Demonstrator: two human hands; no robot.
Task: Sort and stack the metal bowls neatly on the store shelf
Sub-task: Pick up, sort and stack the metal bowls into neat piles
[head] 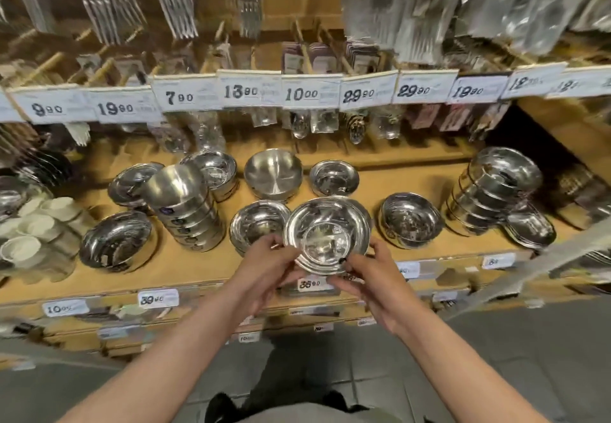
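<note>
bowl (327, 234) underside hidden, labels (309, 284) blurred

Along the upper shelf rail we read white price tags, running from 9 o'clock toward 3 o'clock: 9.90 (48, 109), 19.90 (115, 108), 7.90 (179, 97), 13.90 (241, 92), 10.00 (301, 94), 29.90 (358, 95), 29.90 (413, 91), 19.90 (467, 92). On the lower shelf edge, toward 7 o'clock, smaller tags show 10 (59, 308) and 39.90 (152, 299); near centre, 35.90 (309, 284). The rest blur.
</note>
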